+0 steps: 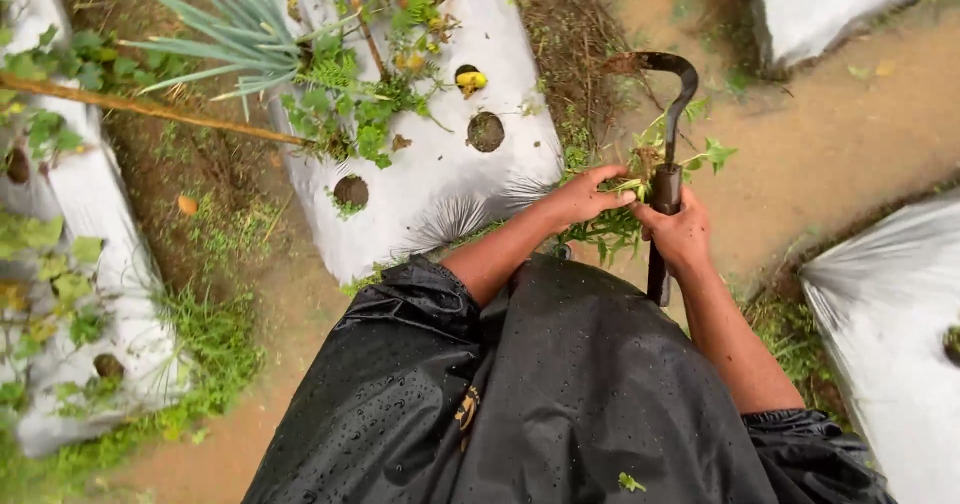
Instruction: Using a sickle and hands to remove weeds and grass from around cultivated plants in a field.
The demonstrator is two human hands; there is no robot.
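Your right hand (682,232) is clenched around the handle of a curved sickle (668,164), gripping it just below the point where the dark metal shank meets the grip, with the butt of the handle poking out beneath your fist toward your wet black raincoat (520,384). The sickle's long axis runs nearly straight away from you, from the handle end near your waist up to the hooked blade, which arches over to the left at its far tip; the blade looks dark, rusty and soil-stained. Your left hand (585,196) sits immediately left of the sickle, fingers pinched on a clump of green weeds (640,179) that press right against the shank, so both hands are touching or nearly touching the tool, the right one on it and the left one just beside it. The weeds are leafy, pale-stemmed and tangled, some leaves spreading out to the right of the sickle. Left of the sickle lies a bed covered in silver plastic mulch (430,164) with 3 round planting holes, leafy plants and a spiky blue-green plant at its far end. Right of the sickle runs a muddy brown path (850,134), with another silver-covered bed beyond it.
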